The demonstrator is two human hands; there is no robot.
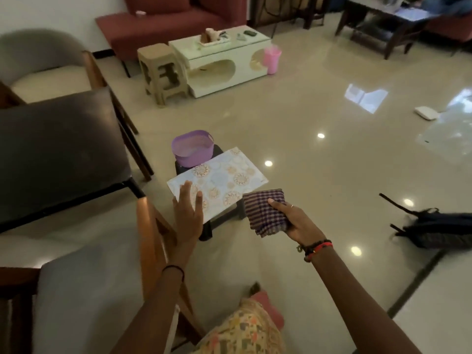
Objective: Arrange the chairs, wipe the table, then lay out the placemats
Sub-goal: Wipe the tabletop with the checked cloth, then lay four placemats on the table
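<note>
Patterned placemats (224, 177), pale blue with orange circles, lie on a small black stool (217, 221) beside a purple basket (192, 148). My left hand (187, 213) hovers with straight fingers over the placemats' near left corner. My right hand (293, 221) grips a folded purple checked cloth (263, 213) just right of the stool. The dark table top (56, 154) fills the left side, with one chair (38, 65) behind it and another chair (84, 297) at its near edge.
A beige plastic stool (163, 72), a white low table (222, 62) and a pink bin (272, 58) stand ahead in front of a red sofa (166, 24). A dark backpack (434, 231) lies on the shiny floor to the right.
</note>
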